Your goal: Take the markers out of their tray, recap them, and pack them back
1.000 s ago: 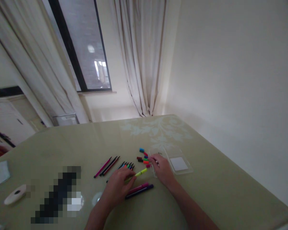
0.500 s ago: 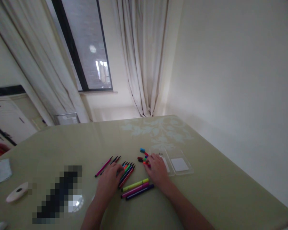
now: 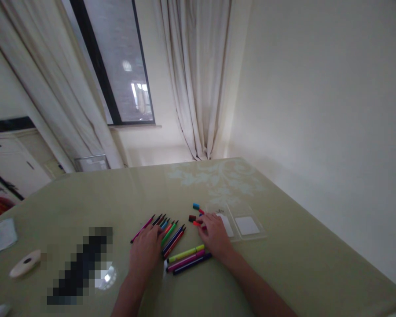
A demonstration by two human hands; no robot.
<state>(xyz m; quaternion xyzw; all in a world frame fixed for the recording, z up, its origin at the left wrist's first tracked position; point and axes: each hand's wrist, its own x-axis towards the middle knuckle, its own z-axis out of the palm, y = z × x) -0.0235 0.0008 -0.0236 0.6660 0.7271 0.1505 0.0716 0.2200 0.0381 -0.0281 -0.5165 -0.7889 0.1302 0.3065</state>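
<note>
My left hand (image 3: 145,247) reaches over a fan of uncapped felt-tip pens (image 3: 169,234), its fingers bent but apart and touching the pens, whose dark tips point away from me. A magenta pen (image 3: 145,226) lies at the fan's left end. My right hand (image 3: 216,233) is curled down over a small heap of loose pen caps; what its fingers pinch is hidden. Beside it show a blue cap (image 3: 196,206), a dark red cap (image 3: 192,218) and an orange-red cap (image 3: 196,223). Nearer me lie three capped pens: yellow-green (image 3: 185,254), magenta (image 3: 185,261) and dark violet (image 3: 192,264).
A clear plastic case (image 3: 255,237) lies open beyond my right hand, with white cards inside. On the left of the table (image 3: 270,273) are a pale oval object (image 3: 25,263), a blurred-out dark item (image 3: 82,268) and a folded paper (image 3: 0,237). A wall borders the right side.
My left hand has shifted slightly left, and the uncapped pens under it are spread wider, with blue, orange and green ones now apart. Caps by my right hand have moved a little; a green one no longer shows.
</note>
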